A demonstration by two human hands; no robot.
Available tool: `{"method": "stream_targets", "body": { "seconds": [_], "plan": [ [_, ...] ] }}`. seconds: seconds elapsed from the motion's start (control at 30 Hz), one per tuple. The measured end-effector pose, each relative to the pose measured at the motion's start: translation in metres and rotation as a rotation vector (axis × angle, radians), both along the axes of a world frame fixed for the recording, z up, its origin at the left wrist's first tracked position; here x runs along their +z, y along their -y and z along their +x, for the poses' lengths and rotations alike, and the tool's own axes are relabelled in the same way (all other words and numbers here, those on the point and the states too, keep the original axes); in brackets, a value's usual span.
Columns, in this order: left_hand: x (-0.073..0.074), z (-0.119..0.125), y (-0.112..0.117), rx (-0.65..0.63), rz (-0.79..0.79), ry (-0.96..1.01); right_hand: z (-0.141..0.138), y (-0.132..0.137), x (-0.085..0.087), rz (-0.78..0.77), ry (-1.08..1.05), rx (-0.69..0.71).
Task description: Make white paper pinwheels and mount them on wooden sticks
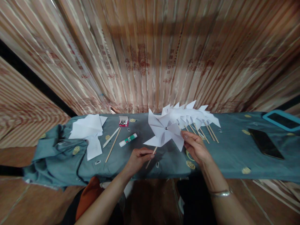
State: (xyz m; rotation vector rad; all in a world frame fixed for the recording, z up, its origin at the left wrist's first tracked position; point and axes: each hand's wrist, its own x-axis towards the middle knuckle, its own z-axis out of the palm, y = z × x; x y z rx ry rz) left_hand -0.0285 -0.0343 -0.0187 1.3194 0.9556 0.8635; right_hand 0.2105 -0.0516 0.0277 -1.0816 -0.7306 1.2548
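A white paper pinwheel (161, 132) with a shiny metal pin at its centre is held up over the table. My left hand (140, 159) pinches its thin wooden stick (152, 157) below the blades. At the right side, my right hand (195, 145) has its thumb and fingers closed at the edge of a blade. Behind it lies a row of other white pinwheels (193, 114), overlapping, their sticks pointing toward me. To the left are a green and white glue stick (128, 139), a loose wooden stick (112, 145) and a white pen-like stick (111, 137).
A small open red and white box (123, 121) with metal pins stands at the back. White paper sheets (86, 128) lie at the left on the blue-green tablecloth (225, 159). At the right are a dark phone (266, 143) and a blue-framed device (282, 120). Curtains (145, 56) hang behind.
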Motion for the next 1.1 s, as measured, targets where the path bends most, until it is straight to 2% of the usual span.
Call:
{"method": "stream_targets", "body": {
  "seconds": [0.37,0.77,0.97,1.1],
  "plan": [
    [0.004,0.0,0.0,0.021,-0.007,-0.002,-0.007,0.0,0.004,-0.051,-0.008,-0.008],
    [0.006,0.005,0.0,0.136,0.001,0.016,-0.03,0.0,0.003,-0.046,-0.017,0.131],
    [0.012,0.007,0.001,0.133,-0.017,0.025,-0.034,-0.002,0.001,-0.036,-0.033,0.147],
    [0.01,0.008,0.001,0.126,-0.021,0.043,-0.034,-0.002,0.0,-0.02,-0.018,0.157]
  ]
}}
